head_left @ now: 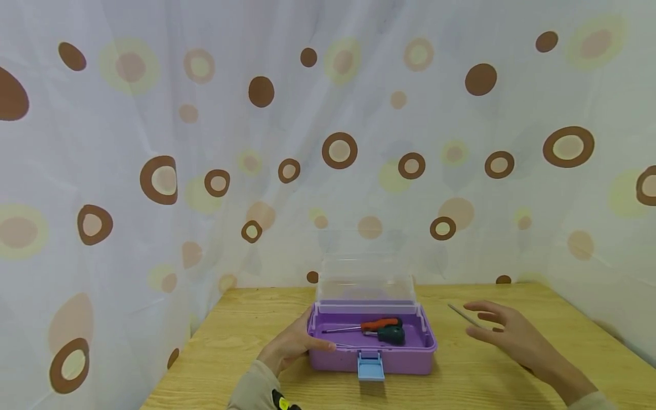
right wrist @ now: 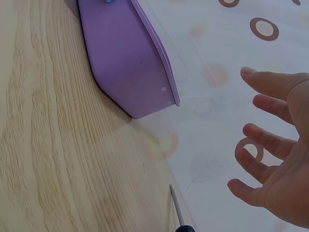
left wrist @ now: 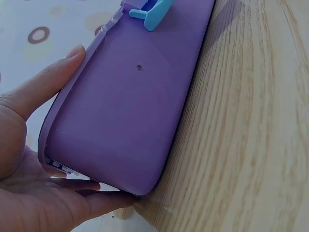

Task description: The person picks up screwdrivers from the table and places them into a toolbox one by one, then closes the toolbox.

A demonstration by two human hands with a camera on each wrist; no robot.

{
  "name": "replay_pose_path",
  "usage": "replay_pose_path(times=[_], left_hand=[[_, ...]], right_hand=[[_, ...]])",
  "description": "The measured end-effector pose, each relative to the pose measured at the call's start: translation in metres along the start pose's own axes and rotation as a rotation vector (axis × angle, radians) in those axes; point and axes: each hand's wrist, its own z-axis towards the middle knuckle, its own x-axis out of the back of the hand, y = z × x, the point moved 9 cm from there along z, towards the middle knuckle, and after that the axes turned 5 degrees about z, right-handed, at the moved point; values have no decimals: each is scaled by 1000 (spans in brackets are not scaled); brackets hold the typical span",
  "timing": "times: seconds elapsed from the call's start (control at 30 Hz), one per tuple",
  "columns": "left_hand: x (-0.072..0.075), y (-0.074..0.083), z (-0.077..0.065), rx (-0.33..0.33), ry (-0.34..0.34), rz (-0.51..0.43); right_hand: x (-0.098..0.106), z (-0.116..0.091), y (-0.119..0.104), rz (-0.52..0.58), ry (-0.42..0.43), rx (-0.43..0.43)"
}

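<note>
A purple toolbox (head_left: 333,360) stands on the table with its clear lid (head_left: 366,287) raised. My left hand (head_left: 292,344) grips its left end. In the left wrist view the thumb (left wrist: 67,63) lies on the rim and the fingers are against the end wall. Inside lie a screwdriver with an orange handle (head_left: 379,324) and one with a dark green handle (head_left: 392,334); a thin metal shaft shows near the left thumb. My right hand (head_left: 520,336) is spread above the table, holding nothing. Beside it lies another screwdriver (right wrist: 176,205), its dark handle only partly visible.
A light blue latch (head_left: 370,369) hangs down at the toolbox front. The wooden table (head_left: 241,324) reaches back to a white curtain (head_left: 287,131) with brown and beige circles, which also runs along both sides.
</note>
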Motion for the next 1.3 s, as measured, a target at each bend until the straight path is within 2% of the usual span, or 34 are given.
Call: replay_pose_path(times=[0.43, 0.83, 1.1, 1.3], left_hand=[[1, -2, -1, -1, -1, -2], [1, -4, 0, -20, -11, -24], [1, -1, 3, -32, -15, -19], [0, 2, 2, -32, -14, -28]], right_hand=[[21, -16, 30, -60, 39, -98], [31, -21, 54, -49, 20, -188], [45, -24, 73, -106, 9, -253], [48, -26, 79, -107, 20, -283]])
